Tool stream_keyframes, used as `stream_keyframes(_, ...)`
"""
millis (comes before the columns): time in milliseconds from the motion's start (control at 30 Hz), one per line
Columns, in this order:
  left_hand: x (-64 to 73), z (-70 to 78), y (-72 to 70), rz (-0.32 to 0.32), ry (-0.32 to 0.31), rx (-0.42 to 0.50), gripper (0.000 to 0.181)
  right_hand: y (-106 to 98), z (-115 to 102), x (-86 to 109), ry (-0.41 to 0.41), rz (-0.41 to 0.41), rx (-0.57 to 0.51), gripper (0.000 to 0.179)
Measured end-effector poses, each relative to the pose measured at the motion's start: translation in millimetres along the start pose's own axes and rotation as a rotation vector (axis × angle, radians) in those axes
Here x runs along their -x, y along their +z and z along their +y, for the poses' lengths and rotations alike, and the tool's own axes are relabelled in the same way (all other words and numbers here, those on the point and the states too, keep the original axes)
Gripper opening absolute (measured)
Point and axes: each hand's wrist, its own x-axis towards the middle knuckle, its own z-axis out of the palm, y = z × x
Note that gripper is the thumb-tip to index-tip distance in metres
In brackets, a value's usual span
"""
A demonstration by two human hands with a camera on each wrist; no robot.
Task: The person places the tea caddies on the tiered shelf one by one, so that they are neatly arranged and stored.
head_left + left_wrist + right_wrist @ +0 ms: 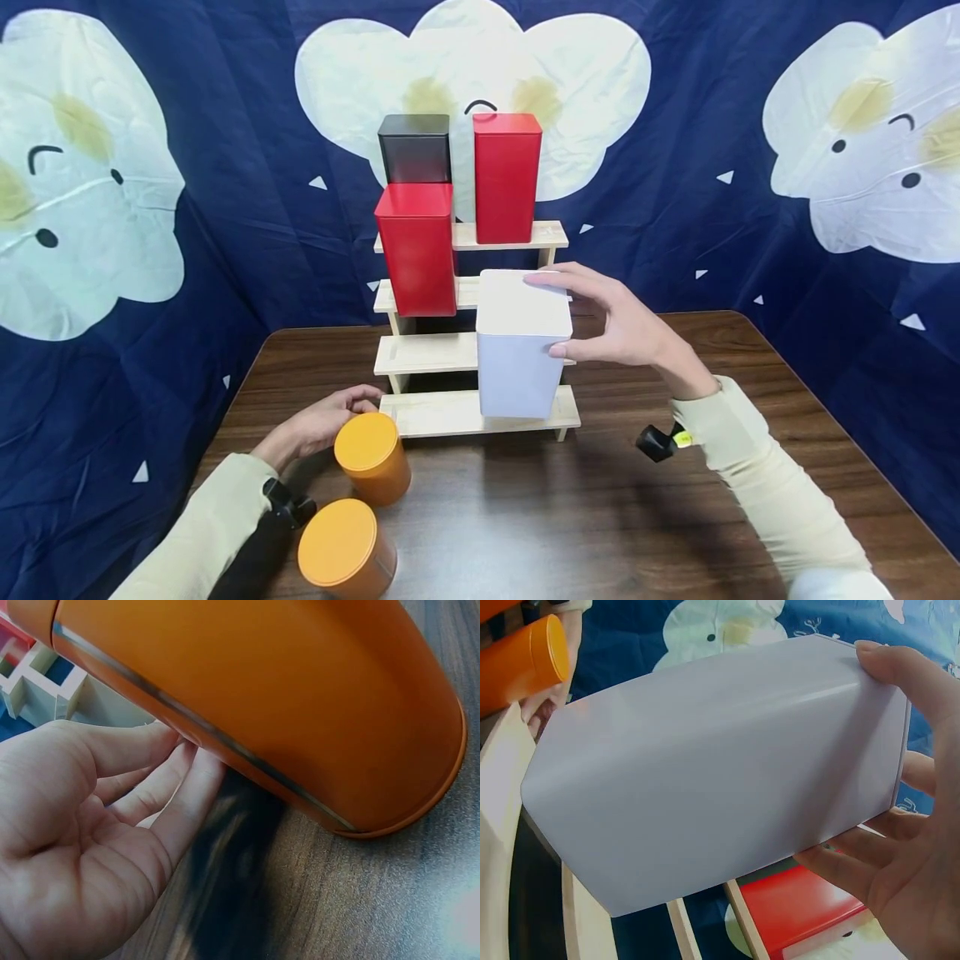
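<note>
A tall white square canister [517, 383] is in front of the right half of the stepped wooden shelf [426, 354]. My right hand [618, 321] grips its upper end, with the thumb on one side and the fingers across the lid and far side. Whether the base touches the bottom tier, I cannot tell. At the shelf's lower left corner, my left hand [326, 425] rests low with its fingers loosely bent. An orange round canister [375, 471] stands beside it, hiding its fingertips in the left wrist view.
Another orange canister [348, 550] stands nearer on the dark wood table [525, 517]. On the upper tiers are a black canister [416, 150], a red canister [420, 258] in front of it, and a second red one [507, 179] to the right. Blue cloud-patterned cloth [247, 167] hangs behind.
</note>
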Motion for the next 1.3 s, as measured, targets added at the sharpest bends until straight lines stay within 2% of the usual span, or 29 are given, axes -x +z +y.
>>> stream_keyframes(100,-0.1,0.0,-0.4,-0.003,0.0,0.001,0.057,-3,2,-4.3,0.009,-0.008,-0.053,0.076)
stream_keyframes(933,-1.5,-2.7,0.7,-0.013,0.019,0.025,0.057,-31,16,-43.5,-0.002,0.073,-0.048,0.067)
stream_keyframes(1300,0.6,-1.3,1.0,-0.012,0.014,0.032,0.056,-33,30,-53.7,0.1,0.109,-0.043,0.065)
